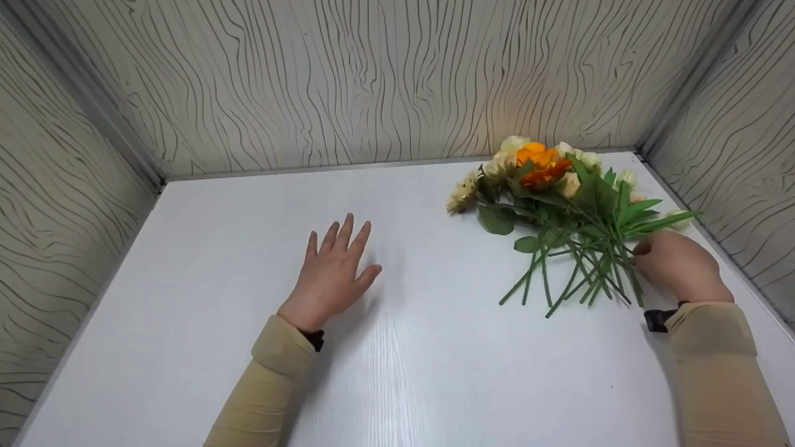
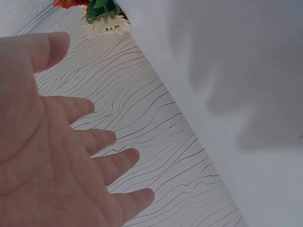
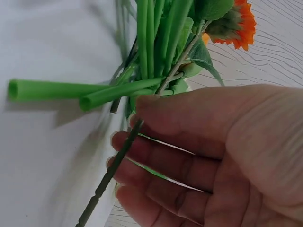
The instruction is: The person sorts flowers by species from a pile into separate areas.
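On the right side of the table lies a pile of artificial flowers [image 1: 546,192], cream, white, orange and red, their green stems pointing toward the front. My right hand [image 1: 680,264] is at the right edge of these stems. In the right wrist view, its thumb and fingertips pinch a thin dark flower stem [image 3: 105,180], while thicker bright green stems [image 3: 57,90] lie just beyond. Which bloom the pinched stem carries, I cannot tell. Left of the pile, my left hand [image 1: 335,273] hovers over the table with its fingers spread, holding nothing.
A white table [image 1: 385,385] fills the space beneath both arms. Wood-grain patterned panels [image 1: 372,81] rise behind it and at both sides, with the blooms lying near the back panel. The right forearm is near the table's right edge.
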Tool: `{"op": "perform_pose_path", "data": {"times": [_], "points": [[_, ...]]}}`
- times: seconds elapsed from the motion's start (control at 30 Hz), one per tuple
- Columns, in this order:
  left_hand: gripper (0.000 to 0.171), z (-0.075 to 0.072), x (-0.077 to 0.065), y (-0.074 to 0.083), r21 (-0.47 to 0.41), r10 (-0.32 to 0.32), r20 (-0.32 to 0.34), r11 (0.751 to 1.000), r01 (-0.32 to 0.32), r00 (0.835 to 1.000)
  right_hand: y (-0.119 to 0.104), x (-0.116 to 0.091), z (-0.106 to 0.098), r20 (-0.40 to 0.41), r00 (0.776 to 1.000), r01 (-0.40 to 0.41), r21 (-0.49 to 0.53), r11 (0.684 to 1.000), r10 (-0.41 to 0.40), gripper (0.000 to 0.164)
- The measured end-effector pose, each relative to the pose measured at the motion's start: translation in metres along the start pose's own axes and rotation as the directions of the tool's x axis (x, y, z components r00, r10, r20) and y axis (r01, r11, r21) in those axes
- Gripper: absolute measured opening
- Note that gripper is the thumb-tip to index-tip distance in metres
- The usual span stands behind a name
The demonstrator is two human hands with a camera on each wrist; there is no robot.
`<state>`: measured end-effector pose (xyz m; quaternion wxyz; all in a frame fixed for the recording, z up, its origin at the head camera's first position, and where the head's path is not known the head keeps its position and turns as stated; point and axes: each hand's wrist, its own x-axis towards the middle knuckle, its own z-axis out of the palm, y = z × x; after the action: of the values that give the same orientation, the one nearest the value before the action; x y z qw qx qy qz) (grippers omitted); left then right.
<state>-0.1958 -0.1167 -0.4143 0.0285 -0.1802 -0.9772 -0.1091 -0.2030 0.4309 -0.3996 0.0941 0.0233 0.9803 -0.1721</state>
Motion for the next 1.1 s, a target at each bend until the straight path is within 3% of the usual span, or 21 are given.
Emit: {"op": "perform_pose_path", "data": {"times": [0.33,0.47,0.67,0.8,0.87,0.93,1.0,1.1], "points": [[0.072,0.001,0.002,0.001,-0.001,0.013,-0.001,1.0,-0.013,1.0,0.005,0.0,-0.001,-0.005,1.0,-0.002,0.0,1.0,0.002,0.031],[0.071,0.002,0.001,0.002,-0.016,0.017,0.009,1.0,-0.017,1.0,0.0,-0.004,-0.006,-0.061,0.998,0.003,-0.018,1.0,-0.004,0.031],[0.063,0.0,0.001,0.006,-0.061,0.041,-0.023,0.997,-0.042,0.999,-0.026,-0.014,-0.019,-0.127,0.992,0.021,0.019,1.0,-0.018,0.038],[0.05,-0.002,0.003,0.015,-0.223,0.068,-0.073,0.971,-0.082,0.995,-0.059,-0.017,-0.015,-0.137,0.988,0.097,0.149,0.984,-0.076,0.05],[0.044,-0.003,0.003,0.024,-0.37,0.072,-0.075,0.924,-0.095,0.995,-0.082,-0.017,-0.008,-0.12,0.987,0.133,0.272,0.953,-0.104,0.053],[0.04,-0.003,0.005,0.034,-0.524,0.059,-0.065,0.847,-0.085,0.996,-0.109,-0.016,0.003,-0.092,0.986,0.168,0.417,0.893,-0.142,0.053],[0.037,-0.003,0.008,0.045,-0.671,0.049,-0.052,0.738,-0.071,0.997,-0.138,-0.015,0.018,-0.055,0.979,0.196,0.55,0.812,-0.198,0.048],[0.034,-0.001,0.017,0.062,-0.831,0.023,-0.044,0.554,-0.05,0.999,-0.18,-0.016,0.044,-0.005,0.956,0.217,0.688,0.692,-0.294,0.04]]}}
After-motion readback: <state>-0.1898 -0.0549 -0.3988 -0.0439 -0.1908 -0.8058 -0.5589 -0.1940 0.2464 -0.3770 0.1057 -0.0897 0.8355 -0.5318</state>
